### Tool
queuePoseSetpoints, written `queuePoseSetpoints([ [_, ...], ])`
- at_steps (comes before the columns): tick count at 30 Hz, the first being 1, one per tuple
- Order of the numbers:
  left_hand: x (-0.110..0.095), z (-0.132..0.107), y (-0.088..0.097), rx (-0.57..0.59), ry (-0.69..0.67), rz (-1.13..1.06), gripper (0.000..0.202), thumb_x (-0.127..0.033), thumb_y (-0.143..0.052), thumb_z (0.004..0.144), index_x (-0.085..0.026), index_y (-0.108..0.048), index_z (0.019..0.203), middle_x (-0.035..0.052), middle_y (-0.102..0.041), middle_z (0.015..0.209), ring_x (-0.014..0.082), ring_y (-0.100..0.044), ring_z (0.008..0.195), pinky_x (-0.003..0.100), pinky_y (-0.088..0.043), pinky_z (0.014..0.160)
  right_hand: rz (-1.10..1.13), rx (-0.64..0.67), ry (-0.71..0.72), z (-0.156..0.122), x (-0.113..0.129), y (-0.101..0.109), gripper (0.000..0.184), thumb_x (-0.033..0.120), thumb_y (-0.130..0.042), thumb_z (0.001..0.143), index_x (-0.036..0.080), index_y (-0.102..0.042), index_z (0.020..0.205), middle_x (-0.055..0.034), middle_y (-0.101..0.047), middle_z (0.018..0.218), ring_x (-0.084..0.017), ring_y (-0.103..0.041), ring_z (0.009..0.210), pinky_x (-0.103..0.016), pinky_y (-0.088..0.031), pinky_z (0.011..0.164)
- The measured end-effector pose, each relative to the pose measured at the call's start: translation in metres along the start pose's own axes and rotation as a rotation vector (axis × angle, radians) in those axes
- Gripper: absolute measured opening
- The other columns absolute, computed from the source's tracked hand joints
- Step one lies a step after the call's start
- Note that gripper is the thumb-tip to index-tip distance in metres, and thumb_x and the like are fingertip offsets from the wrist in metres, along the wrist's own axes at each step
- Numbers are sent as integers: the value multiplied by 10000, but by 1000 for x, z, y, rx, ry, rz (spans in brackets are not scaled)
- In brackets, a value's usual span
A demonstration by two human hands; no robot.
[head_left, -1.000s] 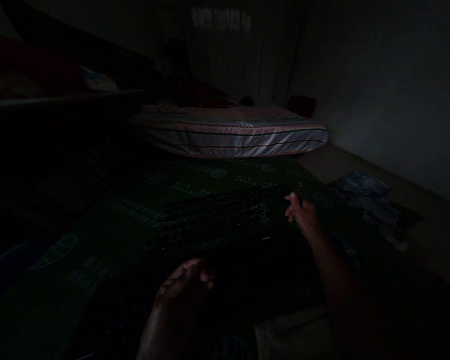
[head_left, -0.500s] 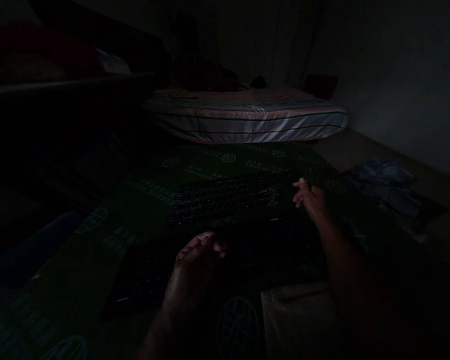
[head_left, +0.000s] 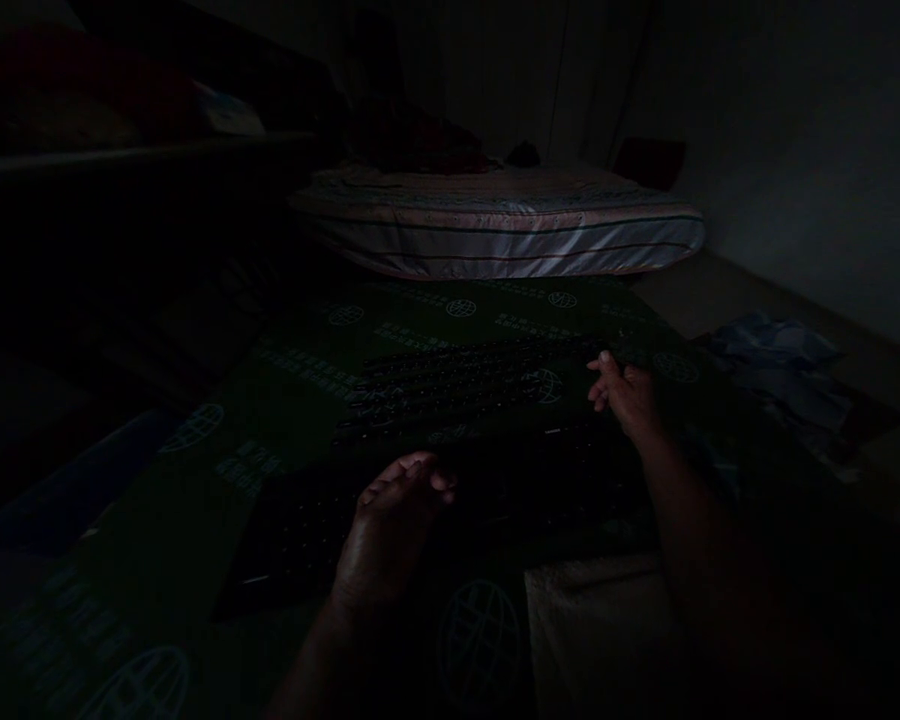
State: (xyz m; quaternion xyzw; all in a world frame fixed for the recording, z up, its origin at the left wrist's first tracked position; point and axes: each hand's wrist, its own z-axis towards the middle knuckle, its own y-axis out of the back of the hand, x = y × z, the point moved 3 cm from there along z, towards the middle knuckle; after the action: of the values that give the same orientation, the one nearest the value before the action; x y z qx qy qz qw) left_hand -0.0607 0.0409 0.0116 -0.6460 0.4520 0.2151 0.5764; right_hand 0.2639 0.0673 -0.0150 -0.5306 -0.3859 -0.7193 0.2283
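A long black keyboard [head_left: 300, 520] lies across the green printed surface, its front partly lost in shadow. Small pale dots show along its left part. Above it, several dark rows of what look like loose keycaps [head_left: 435, 385] lie side by side. My left hand [head_left: 394, 515] hovers over the keyboard's middle, fingers curled in toward the thumb; anything between them is too dark to make out. Beyond the keyboard's right part, my right hand [head_left: 622, 392] is at the right end of the rows, thumb and fingertips drawn together. What it pinches, if anything, cannot be seen.
A tan cloth-like piece [head_left: 600, 620] lies at the near edge of the keyboard. Behind the green surface [head_left: 195, 540] stands a bed with a striped cover [head_left: 510, 245]. Crumpled fabric [head_left: 780, 360] is on the floor at right. A shelf [head_left: 142, 150] runs along the left.
The view has shifted slightly, so the surroundings sit a little higher and farther right. Both hands keep nearly the same pose and place.
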Motion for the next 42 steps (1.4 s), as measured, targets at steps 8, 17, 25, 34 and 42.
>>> queuePoseSetpoints([
  [8,3,5,5,30,2,-16,119,-161,-669,668,-135,-662,784,34,-630,651,155,-601,673,243,-495,607,3,9,3,1,-1,-1,629,657,-383,769,93,-634,894,0,-553,425,-90,-473,321,-209,-374,389],
  [17,4,5,6,53,-8,-34,103,-185,-663,691,-140,-660,783,28,-636,650,148,-598,650,246,-498,600,-4,14,13,-1,-1,-1,604,657,-380,771,116,-633,866,6,-552,421,-89,-475,320,-206,-377,383],
  [25,2,4,3,37,3,-27,98,-166,-657,689,-134,-663,782,30,-635,649,146,-600,657,238,-497,598,0,23,-6,-3,1,-1,589,646,-389,775,118,-627,876,9,-549,424,-86,-470,317,-201,-372,379],
  [34,4,5,5,36,11,-18,93,-154,-637,700,-130,-660,787,36,-629,652,152,-602,669,237,-499,597,-2,26,-11,-2,0,-1,588,640,-380,783,116,-628,879,3,-551,434,-87,-473,323,-203,-376,382],
  [42,3,3,3,27,-1,-17,114,-187,-670,681,-137,-664,784,28,-629,654,146,-593,655,245,-497,597,5,34,0,-1,-2,-2,585,647,-382,779,122,-624,868,5,-552,433,-87,-473,318,-202,-372,377],
])
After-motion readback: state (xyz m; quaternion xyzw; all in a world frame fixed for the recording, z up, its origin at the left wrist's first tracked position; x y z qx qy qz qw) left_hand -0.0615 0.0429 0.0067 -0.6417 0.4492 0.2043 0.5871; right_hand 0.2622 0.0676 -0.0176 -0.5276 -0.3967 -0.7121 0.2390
